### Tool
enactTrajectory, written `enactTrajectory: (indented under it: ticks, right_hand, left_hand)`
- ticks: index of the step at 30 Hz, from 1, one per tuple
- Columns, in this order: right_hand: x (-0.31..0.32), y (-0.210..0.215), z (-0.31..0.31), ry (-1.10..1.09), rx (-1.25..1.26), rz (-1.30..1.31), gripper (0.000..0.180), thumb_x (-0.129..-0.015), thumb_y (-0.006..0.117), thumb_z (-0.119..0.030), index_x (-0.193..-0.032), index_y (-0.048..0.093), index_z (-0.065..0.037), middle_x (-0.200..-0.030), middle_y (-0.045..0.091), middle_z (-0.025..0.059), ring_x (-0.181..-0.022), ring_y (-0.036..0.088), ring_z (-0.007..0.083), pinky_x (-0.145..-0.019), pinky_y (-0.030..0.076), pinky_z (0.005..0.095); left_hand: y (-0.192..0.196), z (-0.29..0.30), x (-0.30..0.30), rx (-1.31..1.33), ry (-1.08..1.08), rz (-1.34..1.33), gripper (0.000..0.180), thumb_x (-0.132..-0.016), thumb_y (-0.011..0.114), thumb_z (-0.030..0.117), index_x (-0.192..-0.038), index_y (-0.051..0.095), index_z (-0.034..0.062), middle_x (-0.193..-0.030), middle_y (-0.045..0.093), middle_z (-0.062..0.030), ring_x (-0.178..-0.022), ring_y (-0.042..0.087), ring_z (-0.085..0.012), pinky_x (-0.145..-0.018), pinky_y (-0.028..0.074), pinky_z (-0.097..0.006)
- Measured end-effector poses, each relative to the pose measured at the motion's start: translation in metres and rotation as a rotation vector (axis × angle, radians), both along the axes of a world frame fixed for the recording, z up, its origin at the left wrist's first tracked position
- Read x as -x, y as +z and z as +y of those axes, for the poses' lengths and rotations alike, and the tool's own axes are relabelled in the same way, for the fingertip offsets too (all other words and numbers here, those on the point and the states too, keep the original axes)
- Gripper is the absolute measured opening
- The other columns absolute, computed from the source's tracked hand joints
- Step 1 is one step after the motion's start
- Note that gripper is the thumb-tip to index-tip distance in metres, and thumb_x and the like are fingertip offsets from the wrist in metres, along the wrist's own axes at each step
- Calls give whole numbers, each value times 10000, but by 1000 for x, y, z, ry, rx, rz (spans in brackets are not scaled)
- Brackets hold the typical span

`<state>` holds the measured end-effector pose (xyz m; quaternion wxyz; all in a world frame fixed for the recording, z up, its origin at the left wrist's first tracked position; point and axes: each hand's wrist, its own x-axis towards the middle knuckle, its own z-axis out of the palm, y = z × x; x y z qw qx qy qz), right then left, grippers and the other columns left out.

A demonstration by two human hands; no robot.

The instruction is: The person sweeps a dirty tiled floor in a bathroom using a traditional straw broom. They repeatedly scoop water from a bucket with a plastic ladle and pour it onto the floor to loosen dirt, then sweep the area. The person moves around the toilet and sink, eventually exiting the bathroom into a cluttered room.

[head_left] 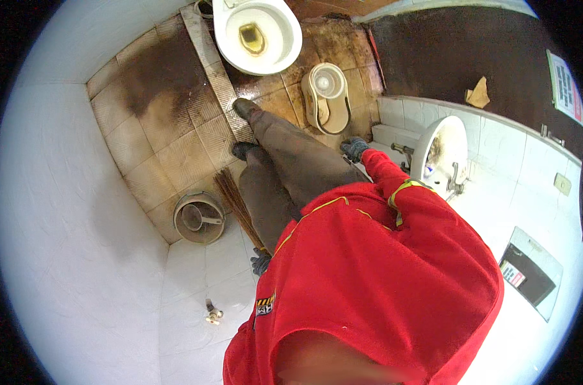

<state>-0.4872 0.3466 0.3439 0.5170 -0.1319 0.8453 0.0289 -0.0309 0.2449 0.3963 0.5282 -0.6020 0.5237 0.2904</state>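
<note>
- Left hand [260,262], gloved, has its fingers closed around the handle end of a twig broom [237,204]. The bristles fan out over the tiled floor [144,138], just beside a round bucket [199,218] with a dipper [195,218] lying in it, by the floor's near edge against the white wall.
- Right hand [353,149], also gloved, hangs out near the wash basin [440,154]. Can't tell if its fingers are curled or loose, and it doesn't look like it's holding anything.
- Biggest worry, I'd say, is the floor: it looks wet and grimy, and one boot [244,108] sits on the raised step by the toilet bowl [258,35]. A hard push on the broom could make that foot slide.
- A wide sweep could clip the bucket and tip it, since the bristles are right next to it.
- The white lidded bin [326,96] stands close to the legs, easy to kick in such a tight room.
- Flicking twigs might spray dirty water up onto the walls.
</note>
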Motion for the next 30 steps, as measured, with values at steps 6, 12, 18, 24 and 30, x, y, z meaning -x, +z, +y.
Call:
enactTrajectory:
  ticks: [6,12,18,24,30]
  right_hand:
    - [-7,23,48,106,-23,8,307,-796,513,-321,-859,595,-32,-608,582,106,-457,529,216,-468,440,358]
    - [-12,55,80,-160,57,63,344,-812,481,-368,-734,607,-57,-580,559,105,-461,517,210,-473,441,373]
    - [21,22,79,-523,160,36,312,-822,497,-347,-983,583,-94,-603,565,80,-458,519,198,-412,433,350]
    - [96,23,108,-450,383,449,398,-794,513,-356,-996,593,-23,-900,623,160,-860,572,308,-778,434,375]
    - [196,88,113,-724,548,672,436,-768,553,-365,-1039,588,-26,-1070,572,182,-1012,533,298,-888,392,349]
  left_hand:
    - [1,-9,-5,51,-66,100,805,-682,607,427,-1336,249,123,-1242,417,-213,-1143,416,-331,-907,363,-415]
    - [-29,-164,3,313,-48,377,624,-693,597,401,-1193,447,60,-1213,447,-219,-1140,418,-327,-917,361,-414]
    - [-38,-337,31,733,-198,493,536,-734,590,374,-1184,470,107,-1155,522,-161,-1038,519,-312,-884,403,-382]
    - [0,-369,175,647,-147,611,488,-734,576,383,-1134,508,112,-1094,565,-150,-1030,522,-310,-881,402,-386]
    - [-71,-296,240,372,-643,870,427,-809,439,387,-944,610,19,-915,606,-205,-861,573,-358,-781,446,-415]
